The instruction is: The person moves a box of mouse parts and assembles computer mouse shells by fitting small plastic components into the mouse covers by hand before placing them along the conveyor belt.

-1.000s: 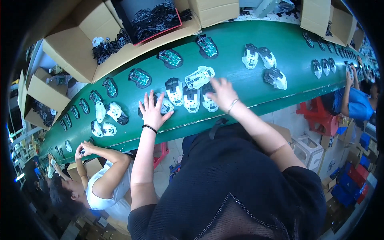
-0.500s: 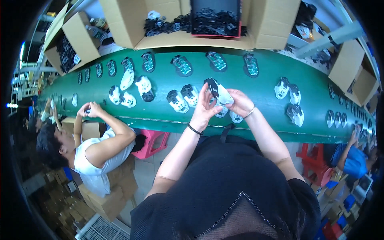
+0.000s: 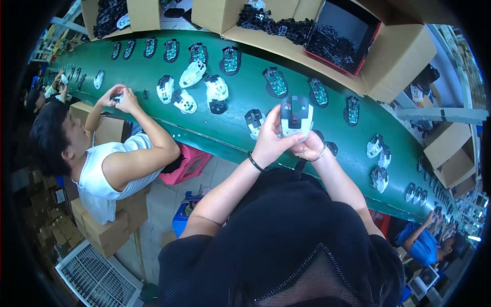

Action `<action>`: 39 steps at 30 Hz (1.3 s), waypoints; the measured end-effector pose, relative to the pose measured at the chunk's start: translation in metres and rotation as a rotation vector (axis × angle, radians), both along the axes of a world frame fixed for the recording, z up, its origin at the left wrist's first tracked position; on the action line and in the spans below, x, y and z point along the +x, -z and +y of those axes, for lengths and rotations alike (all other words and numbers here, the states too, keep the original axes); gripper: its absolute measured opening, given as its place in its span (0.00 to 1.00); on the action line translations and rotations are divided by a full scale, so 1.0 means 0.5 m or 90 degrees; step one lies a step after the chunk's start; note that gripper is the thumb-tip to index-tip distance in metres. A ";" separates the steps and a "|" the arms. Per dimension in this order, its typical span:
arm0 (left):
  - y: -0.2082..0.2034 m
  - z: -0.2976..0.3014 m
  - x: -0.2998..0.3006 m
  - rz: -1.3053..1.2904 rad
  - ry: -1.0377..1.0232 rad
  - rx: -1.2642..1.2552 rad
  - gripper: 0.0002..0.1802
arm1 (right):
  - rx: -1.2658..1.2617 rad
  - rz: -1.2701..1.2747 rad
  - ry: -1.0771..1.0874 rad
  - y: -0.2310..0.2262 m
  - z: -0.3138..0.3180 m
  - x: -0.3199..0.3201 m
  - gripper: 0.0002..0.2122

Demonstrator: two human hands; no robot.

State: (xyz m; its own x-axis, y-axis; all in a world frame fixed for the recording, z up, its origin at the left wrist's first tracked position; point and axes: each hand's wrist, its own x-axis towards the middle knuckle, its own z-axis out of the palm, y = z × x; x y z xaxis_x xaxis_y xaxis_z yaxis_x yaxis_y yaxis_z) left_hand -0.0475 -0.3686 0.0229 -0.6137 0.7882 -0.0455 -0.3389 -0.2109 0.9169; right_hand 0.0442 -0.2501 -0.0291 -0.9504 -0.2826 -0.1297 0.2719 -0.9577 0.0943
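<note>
Head view, looking down over a black-clad torso. Held up above the near edge of the long green conveyor belt (image 3: 240, 128): a white-and-grey plastic computer-mouse shell (image 3: 296, 115), upright, its inner side with small red and green parts facing the camera. Left hand (image 3: 272, 141) curled around the shell's left edge and lower corner, fingers closed on it, a dark band at the wrist. Right hand (image 3: 311, 149) closed beneath the shell's bottom end, thumb touching it, a thin bracelet at the wrist (fingertips mostly hidden behind the shell).

Partly hidden behind the hands: another white-and-black mouse shell (image 3: 254, 122) lying on the belt just left of the left hand. Further along the belt, dark oval mouse bases with green circuit boards (image 3: 275, 82), and loose white mouse covers (image 3: 193, 74) to the left.

Beyond the belt, a row of open brown cardboard boxes (image 3: 399, 61), one with a red-rimmed black tray of tangled black parts (image 3: 335, 43).

At left, a co-worker in a white sleeveless top (image 3: 99, 174), both hands on a small part at the belt edge; a pink plastic stool (image 3: 189, 163) beside.
</note>
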 end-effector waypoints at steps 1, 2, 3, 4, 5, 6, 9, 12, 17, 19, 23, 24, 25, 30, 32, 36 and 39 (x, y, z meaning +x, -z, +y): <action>0.001 0.003 -0.006 -0.005 0.003 0.001 0.47 | 0.001 -0.005 0.003 -0.008 0.002 -0.001 0.15; 0.003 0.008 -0.012 0.038 -0.023 -0.037 0.44 | 0.259 -0.091 -0.018 -0.024 0.008 -0.001 0.15; 0.004 0.014 -0.019 0.083 -0.049 -0.074 0.42 | 0.517 -0.177 -0.040 -0.031 0.015 0.001 0.15; 0.002 0.013 -0.028 0.319 -0.100 -0.147 0.40 | 0.638 -0.230 -0.047 -0.030 0.027 0.011 0.14; 0.011 0.008 -0.038 0.318 -0.099 -0.149 0.40 | 0.729 -0.274 -0.009 -0.024 0.038 0.029 0.12; 0.024 0.000 -0.048 0.376 -0.119 -0.230 0.40 | 0.766 -0.362 0.027 -0.013 0.052 0.060 0.11; 0.047 -0.033 -0.126 0.460 -0.186 -0.425 0.34 | 0.725 -0.503 0.158 0.023 0.100 0.186 0.10; 0.049 -0.036 -0.202 0.543 -0.223 -0.462 0.33 | 0.694 -0.535 0.213 0.065 0.117 0.299 0.09; 0.080 -0.026 -0.212 0.109 -0.097 -0.205 0.28 | 0.817 -0.535 0.125 0.025 0.089 0.216 0.07; 0.097 -0.023 -0.183 -0.292 0.074 -0.034 0.28 | 0.980 -0.354 0.187 -0.036 0.123 0.107 0.06; 0.044 -0.004 -0.116 -0.501 0.159 0.113 0.32 | 1.300 -0.159 0.386 -0.115 0.210 -0.154 0.05; 0.040 -0.004 -0.111 -0.534 0.169 0.161 0.34 | 1.341 -0.111 0.354 -0.119 0.222 -0.221 0.06; 0.034 -0.005 -0.112 -0.566 0.177 0.210 0.35 | 1.381 -0.059 0.320 -0.122 0.235 -0.288 0.06; 0.027 -0.033 -0.145 -0.535 0.141 0.235 0.33 | 1.705 -0.176 0.096 -0.003 0.277 -0.545 0.07; 0.039 -0.034 -0.160 -0.419 0.056 0.188 0.35 | 1.814 -0.231 0.125 0.043 0.275 -0.592 0.05; 0.056 -0.036 -0.201 -0.312 -0.029 0.065 0.40 | 1.711 -0.307 0.183 0.083 0.313 -0.600 0.06; 0.066 -0.017 -0.232 -0.114 -0.091 0.023 0.50 | 1.150 -0.188 0.241 0.043 0.329 -0.525 0.03</action>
State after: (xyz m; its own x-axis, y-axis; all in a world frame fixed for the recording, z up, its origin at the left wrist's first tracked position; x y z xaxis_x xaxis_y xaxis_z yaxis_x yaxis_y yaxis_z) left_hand -0.1632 -0.3773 -0.0103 -0.7035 0.6972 -0.1377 -0.4605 -0.2996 0.8355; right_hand -0.2186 -0.0854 -0.0508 -0.8154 0.5606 -0.1446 0.2147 0.0609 -0.9748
